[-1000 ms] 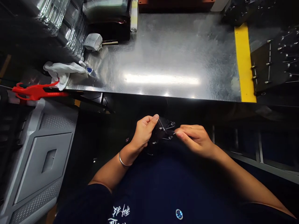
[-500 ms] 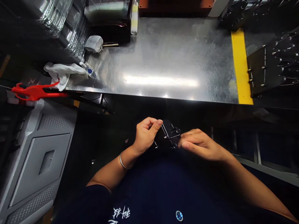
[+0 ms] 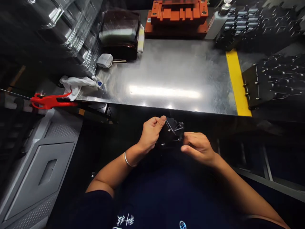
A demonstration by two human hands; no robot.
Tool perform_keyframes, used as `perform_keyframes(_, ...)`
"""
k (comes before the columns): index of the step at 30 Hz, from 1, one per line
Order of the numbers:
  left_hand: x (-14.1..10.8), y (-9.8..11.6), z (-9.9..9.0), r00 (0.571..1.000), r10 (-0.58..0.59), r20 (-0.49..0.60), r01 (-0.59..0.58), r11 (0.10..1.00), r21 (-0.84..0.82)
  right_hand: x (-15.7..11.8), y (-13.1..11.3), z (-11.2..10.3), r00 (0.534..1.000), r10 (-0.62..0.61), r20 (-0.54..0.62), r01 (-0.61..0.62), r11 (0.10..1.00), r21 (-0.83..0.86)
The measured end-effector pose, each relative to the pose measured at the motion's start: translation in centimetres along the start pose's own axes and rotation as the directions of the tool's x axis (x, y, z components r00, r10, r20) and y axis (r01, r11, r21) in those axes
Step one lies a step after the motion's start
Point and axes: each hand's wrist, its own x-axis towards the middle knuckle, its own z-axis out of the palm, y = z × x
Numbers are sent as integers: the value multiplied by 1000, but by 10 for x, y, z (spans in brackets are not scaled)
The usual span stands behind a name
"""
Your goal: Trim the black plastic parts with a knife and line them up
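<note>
In the head view, my left hand [image 3: 152, 132] is closed on a small black part [image 3: 173, 125] with shiny metal pins or rods along it, thumb on top. The part is held in front of my body, below the bench's front edge, and its lower side blends into the dark. Close by its right edge is my right hand [image 3: 199, 148], fingers half curled and thumb apart from them. I see nothing between them, and whether the fingertips touch the part is unclear.
On the metal bench [image 3: 166, 70] stand an orange-red fixture [image 3: 178, 20], a white bottle [image 3: 216, 25] and, past a yellow strip [image 3: 235, 82], several black parts with pins [image 3: 259, 82]. Stacked plastic trays [image 3: 78, 38], a white cloth [image 3: 76, 84] and a red tool [image 3: 50, 101] are left.
The view has tilted up, showing more of the bench's far side. My right thumb has parted from its fingers beside the black part. My left hand keeps its hold.
</note>
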Motion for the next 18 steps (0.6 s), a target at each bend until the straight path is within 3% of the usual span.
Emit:
perform_keyframes(2, 36, 21, 11, 995, -94, 29, 96, 990, -105, 11, 6, 2, 968, 191, -164, -159, 968, 192)
perform_keyframes(4, 75, 45, 23, 998, -64, -3, 63, 986, -155, 27, 14, 9, 879, 401, -260, -291, 881, 374)
perform_keyframes(7, 110, 69, 34, 998, 54, -10, -55, 989, -135, 56, 27, 21, 782, 596, -184, -385, 693, 609)
perform_keyframes(11, 103, 57, 26, 961, 278, 11, -278, 961, 12, 79, 39, 26, 729, 683, -39, -417, 490, 766)
perform_keyframes(12, 98, 48, 19, 917, 392, 72, -398, 895, 203, 80, 41, 26, 719, 695, -25, -420, 463, 781)
perform_keyframes(14, 91, 31, 5, 788, 531, 311, -608, 596, 524, 79, 44, 25, 702, 713, -7, -426, 428, 797)
perform_keyframes(16, 91, 18, -6, 662, 565, 493, -712, 267, 650, 76, 43, 26, 706, 708, 14, -436, 419, 796)
perform_keyframes(18, 97, 12, -12, 603, 601, 525, -706, 94, 702, 73, 41, 24, 731, 682, 26, -468, 473, 747)
